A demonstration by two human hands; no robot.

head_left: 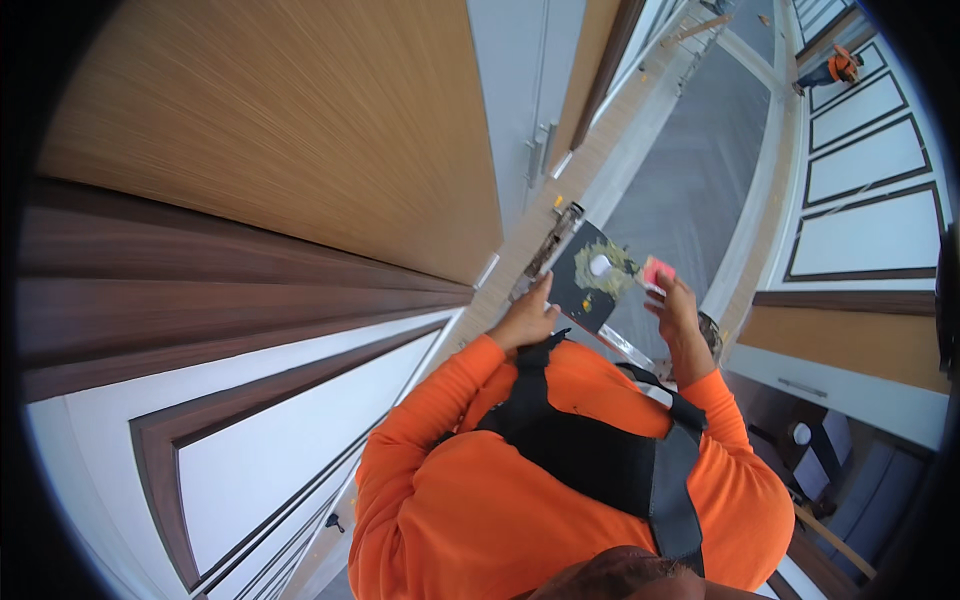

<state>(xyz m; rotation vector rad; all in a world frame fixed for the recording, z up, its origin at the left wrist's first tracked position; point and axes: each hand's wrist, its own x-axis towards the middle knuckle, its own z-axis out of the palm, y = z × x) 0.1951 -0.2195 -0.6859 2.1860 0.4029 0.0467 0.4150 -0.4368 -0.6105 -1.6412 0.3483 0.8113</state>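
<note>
A dark flat board [570, 285] is in front of my chest, smeared with yellowish-green paste [618, 282]. A round white piece [600, 265] sits amid the paste, and a small orange-yellow dab [587, 303] lies nearer me. At the board's left edge, my left hand [527, 318] grips it, the index finger stretched along the edge; the fingers underneath are hidden. My right hand [676, 308] pinches a small pink-red flat spreader [658, 272] at the board's right side. Some paste shows by the spreader's left edge.
To my left stand a wood-grain panel [300, 130] and a white wall with brown-framed panels [290, 460]. A grey covered floor [700, 150] stretches ahead. Along the right runs a white panelled wall [865, 170], where another person in orange [842, 66] is far off. Drawers with a handle [803, 387] are at right.
</note>
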